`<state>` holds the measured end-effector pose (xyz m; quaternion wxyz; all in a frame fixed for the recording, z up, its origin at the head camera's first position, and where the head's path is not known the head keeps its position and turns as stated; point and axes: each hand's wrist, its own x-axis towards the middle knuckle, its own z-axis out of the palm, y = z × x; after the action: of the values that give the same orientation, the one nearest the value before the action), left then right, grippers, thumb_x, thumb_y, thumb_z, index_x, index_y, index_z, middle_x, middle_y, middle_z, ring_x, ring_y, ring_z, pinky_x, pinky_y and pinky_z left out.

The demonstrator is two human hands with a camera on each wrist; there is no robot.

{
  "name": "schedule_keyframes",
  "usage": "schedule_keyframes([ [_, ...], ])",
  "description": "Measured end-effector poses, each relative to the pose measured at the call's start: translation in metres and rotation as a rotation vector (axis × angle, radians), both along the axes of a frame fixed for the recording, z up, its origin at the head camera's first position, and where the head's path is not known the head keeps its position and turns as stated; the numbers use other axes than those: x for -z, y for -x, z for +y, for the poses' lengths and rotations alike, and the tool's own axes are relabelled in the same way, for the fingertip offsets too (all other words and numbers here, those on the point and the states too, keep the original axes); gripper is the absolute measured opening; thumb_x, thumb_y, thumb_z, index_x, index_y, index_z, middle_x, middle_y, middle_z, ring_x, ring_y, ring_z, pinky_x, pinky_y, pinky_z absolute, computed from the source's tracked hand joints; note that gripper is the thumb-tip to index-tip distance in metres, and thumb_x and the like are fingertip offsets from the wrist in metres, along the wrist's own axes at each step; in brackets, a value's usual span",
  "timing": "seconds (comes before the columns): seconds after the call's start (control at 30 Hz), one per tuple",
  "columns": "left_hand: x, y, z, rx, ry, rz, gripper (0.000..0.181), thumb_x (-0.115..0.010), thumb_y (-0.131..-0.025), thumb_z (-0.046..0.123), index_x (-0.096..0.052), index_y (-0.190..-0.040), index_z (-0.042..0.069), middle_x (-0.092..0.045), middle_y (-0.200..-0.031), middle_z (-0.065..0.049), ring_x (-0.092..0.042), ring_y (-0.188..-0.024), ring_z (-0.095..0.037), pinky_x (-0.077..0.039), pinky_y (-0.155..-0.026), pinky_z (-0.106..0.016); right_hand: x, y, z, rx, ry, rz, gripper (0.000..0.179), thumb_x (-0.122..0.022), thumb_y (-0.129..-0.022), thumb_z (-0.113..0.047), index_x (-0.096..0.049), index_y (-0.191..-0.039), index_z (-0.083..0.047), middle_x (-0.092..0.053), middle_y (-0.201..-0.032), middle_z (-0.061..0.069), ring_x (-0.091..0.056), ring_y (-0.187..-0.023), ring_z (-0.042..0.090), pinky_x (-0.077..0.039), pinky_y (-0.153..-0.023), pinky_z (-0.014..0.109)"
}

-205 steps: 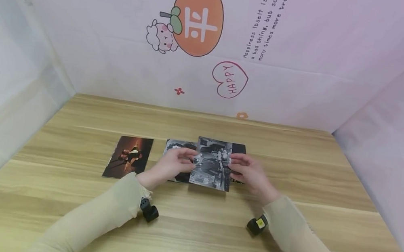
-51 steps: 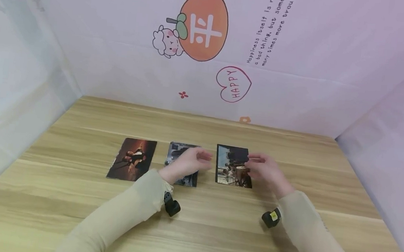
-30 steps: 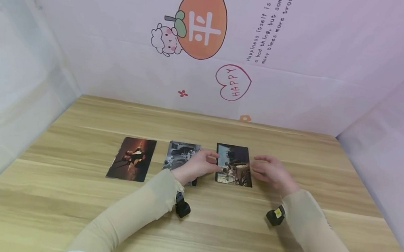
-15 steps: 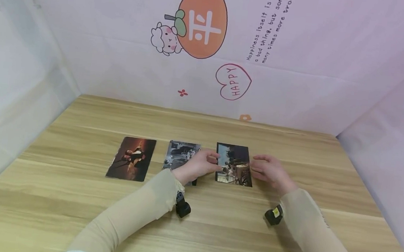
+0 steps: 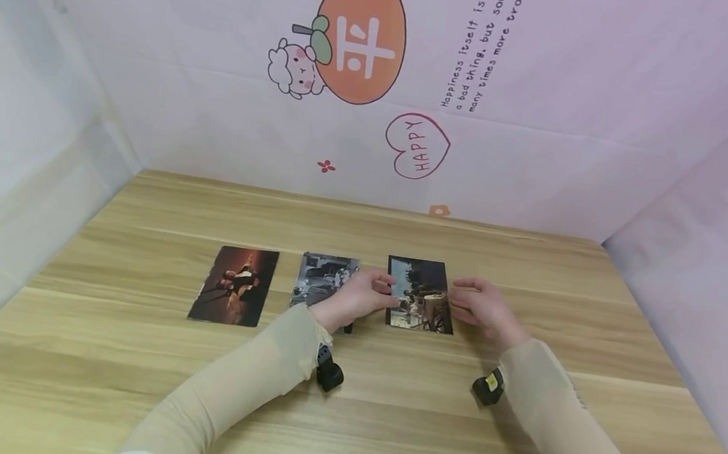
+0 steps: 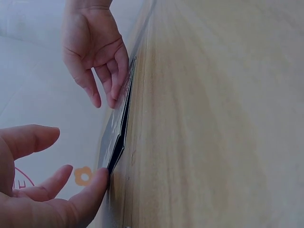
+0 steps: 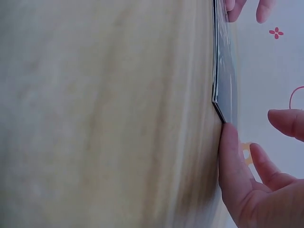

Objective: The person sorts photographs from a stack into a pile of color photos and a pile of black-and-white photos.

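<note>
Now | left hand [image 5: 357, 299] has reached the photos [image 5: 422, 291] nearest worktop's [image 5: 396, 435] right edge, opposite right hand [image 5: 487, 310] | both loosely spread, touching | so these seem steadied

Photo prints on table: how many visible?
3: reddish photo at left; monochrome photo mid-row, partly behind the left hand; blue-brown photo between that hand and the right hand. More may be hidden beneath: wrist views show layered edges.
</note>
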<state>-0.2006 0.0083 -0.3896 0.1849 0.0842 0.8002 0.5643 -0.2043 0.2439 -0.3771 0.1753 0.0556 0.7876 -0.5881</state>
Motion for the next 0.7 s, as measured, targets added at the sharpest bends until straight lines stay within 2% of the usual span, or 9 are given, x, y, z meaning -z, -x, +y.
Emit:
schedule_keyframes([
  [0.23, 0.0018, 0.0001, 0.0019, -0.014, -0.005, 0.000, 0.043, -0.065, -0.089, 0.015, -0.054, -0.129, 0.006, -0.057, -0.127, -0.016, -0.053, -0.118, -0.031, -0.050, -0.090, -0.043, 0.0027, 0.0010, -0.0008, 0.025, 0.002, -0.001, 0.053, -0.050, -0.097, -0.008, -0.027, -0.140, 0.011, -0.048, -0.128, 0.023, -0.059, -0.098, 0.008, -0.050, -0.094, 0.027],
  [0.53, 0.0021, -0.0004, 0.0048, -0.050, -0.053, -0.012, 0.041, -0.064, -0.090, 0.013, -0.055, -0.128, 0.004, -0.056, -0.128, -0.017, -0.053, -0.118, -0.030, -0.050, -0.092, -0.042, 0.0006, -0.0003, -0.0031, 0.039, -0.004, 0.002, 0.052, -0.048, -0.097, -0.008, -0.027, -0.141, 0.010, -0.050, -0.126, 0.020, -0.058, -0.097, 0.007, -0.051, -0.092, 0.026],
  [0.7, 0.0013, -0.0010, 0.0045, -0.054, -0.052, -0.010, 0.040, -0.064, -0.090, 0.013, -0.055, -0.128, 0.004, -0.056, -0.127, -0.017, -0.053, -0.118, -0.031, -0.049, -0.092, -0.043, -0.0014, -0.0016, -0.0030, 0.045, -0.010, 0.003, 0.051, -0.047, -0.098, -0.009, -0.028, -0.141, 0.010, -0.046, -0.131, 0.023, -0.058, -0.100, 0.009, -0.051, -0.093, 0.027],
])
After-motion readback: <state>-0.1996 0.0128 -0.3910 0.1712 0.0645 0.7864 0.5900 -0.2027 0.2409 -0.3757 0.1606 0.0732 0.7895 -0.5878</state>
